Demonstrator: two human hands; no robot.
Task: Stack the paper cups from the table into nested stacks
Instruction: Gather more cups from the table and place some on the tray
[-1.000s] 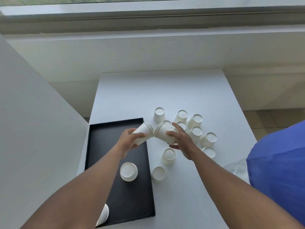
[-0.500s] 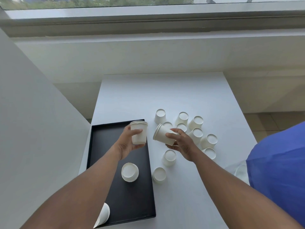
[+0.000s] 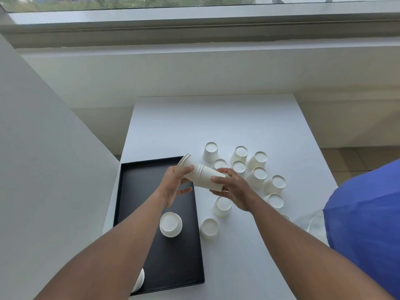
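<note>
Head view: two paper cup stacks [image 3: 200,175] meet mid-air, held sideways above the black tray [image 3: 155,213] edge. Left hand [image 3: 173,187] pinches the left stack, right hand [image 3: 232,190] wraps the other (fingers curled round it). Loose upside-down cups [image 3: 256,176] crowd the white table [image 3: 216,122] beyond.

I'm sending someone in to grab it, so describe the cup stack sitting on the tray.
Start at the black tray on the left side of the white table. Around its middle, below the left hand, stands a short upside-down nested cup stack. Unlike the loose cups to the right, it rests on black, not white.
</note>
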